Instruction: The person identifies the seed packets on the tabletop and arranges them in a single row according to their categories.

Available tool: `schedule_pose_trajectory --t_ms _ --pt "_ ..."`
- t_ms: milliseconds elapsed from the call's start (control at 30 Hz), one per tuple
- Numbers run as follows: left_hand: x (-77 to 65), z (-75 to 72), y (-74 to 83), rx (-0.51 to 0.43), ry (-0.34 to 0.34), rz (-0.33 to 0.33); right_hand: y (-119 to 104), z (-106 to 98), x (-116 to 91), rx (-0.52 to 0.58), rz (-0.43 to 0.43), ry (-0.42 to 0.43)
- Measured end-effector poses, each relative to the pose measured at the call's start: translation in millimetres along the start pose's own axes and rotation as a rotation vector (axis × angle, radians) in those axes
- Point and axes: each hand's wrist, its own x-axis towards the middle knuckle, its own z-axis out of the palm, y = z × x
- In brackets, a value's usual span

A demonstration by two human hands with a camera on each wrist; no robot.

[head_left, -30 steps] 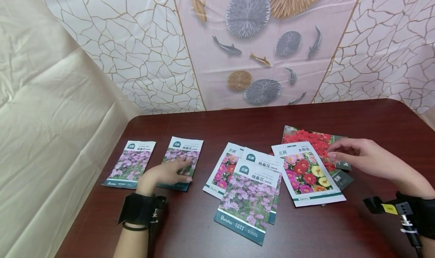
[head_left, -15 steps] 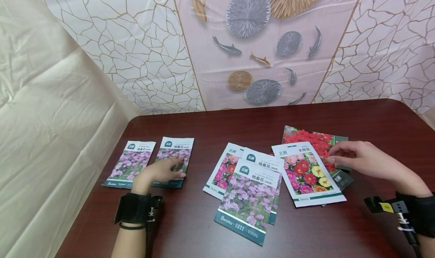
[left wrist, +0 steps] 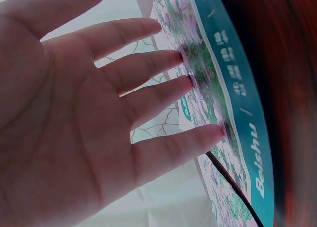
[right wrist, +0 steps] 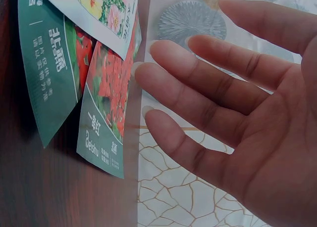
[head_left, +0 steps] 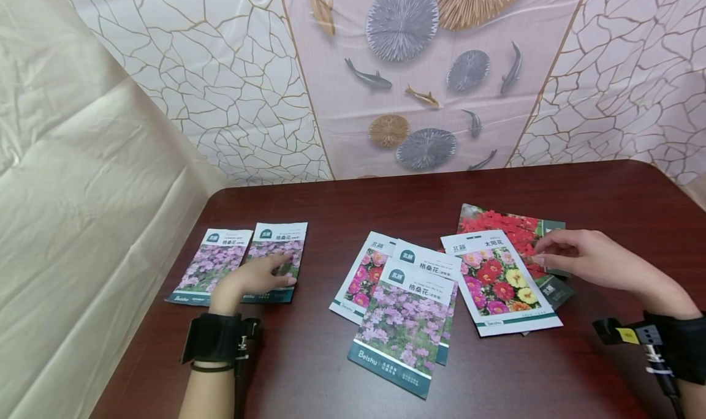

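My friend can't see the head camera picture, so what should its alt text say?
A person's left hand touches a purple-flower packet beside a matching one on a reddish-brown table. The right hand is near a red-flower packet, and more flower packets overlap between the hands.

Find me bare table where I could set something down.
Free: the table between the left packets and middle pile, plus the far-edge strip behind the packets. Crowded: middle pile through to right pile, by the right hand.
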Motion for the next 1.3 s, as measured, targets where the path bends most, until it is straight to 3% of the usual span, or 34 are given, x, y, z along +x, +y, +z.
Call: schedule_pose_trajectory --t_ms 633,1300 --pt "-1.1 1.1 -0.1 -0.021 0.01 -0.029 0.6 0.8 0.8 -0.019 0.024 -0.023" --pt "-5.8 -4.8 1.1 0.001 0.014 -0.03 3.2 1.5 0.5 -0.022 -0.005 -0.004"
